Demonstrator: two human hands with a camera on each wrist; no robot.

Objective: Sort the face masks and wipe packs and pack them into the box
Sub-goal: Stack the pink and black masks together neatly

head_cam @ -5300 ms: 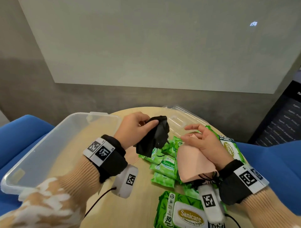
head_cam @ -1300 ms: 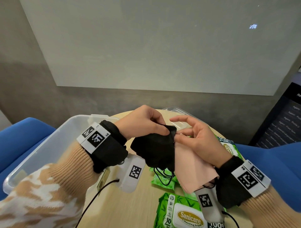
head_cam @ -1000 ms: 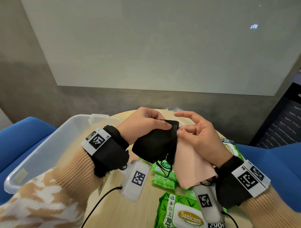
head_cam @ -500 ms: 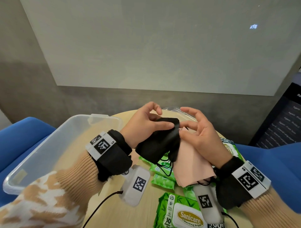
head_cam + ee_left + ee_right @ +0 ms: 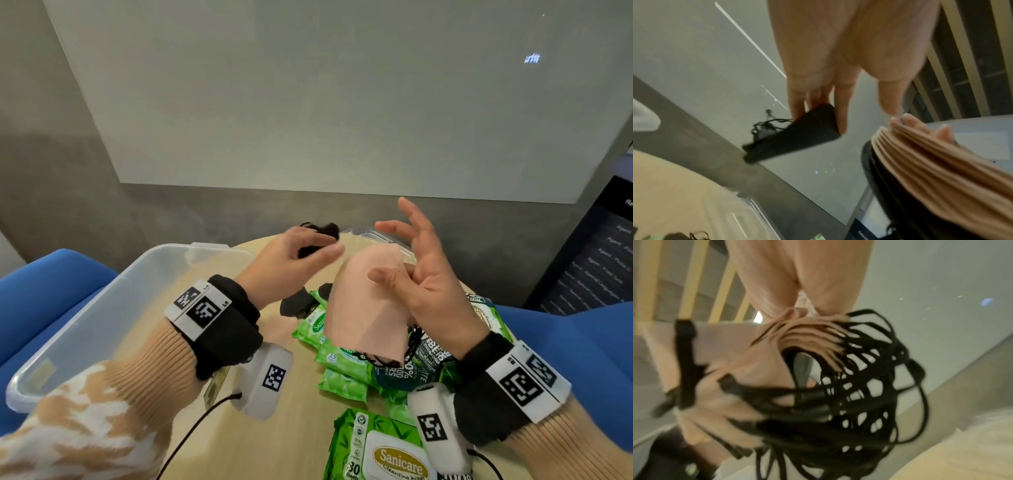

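The round wooden bench (image 5: 291,442) carries everything, with blue seating at both sides. On its left part stands the clear plastic box (image 5: 113,301), open at the top; nothing shows inside it. Its clear lid (image 5: 380,236) lies at the far edge of the bench, behind the hands.

On the right half of the bench lies a heap of green wipe packs (image 5: 342,359): several small ones overlap in the middle, and a larger pack (image 5: 380,448) with a white flap and the name Sanicare sits nearest the camera. A dark-printed pack (image 5: 411,366) lies on top of the small ones.

The right hand (image 5: 424,284) is raised above the heap, palm toward the person. Its thumb presses a stack of pink face masks (image 5: 370,308) against the palm, while the other fingers stand spread and straight. The right wrist view shows the stack's black ear loops (image 5: 869,394) hanging in a tangle.

The left hand (image 5: 294,263) is just left of the pink stack, apart from it, and pinches a folded black face mask (image 5: 797,134) between its fingers. Another black mask (image 5: 296,303) lies on the packs below.
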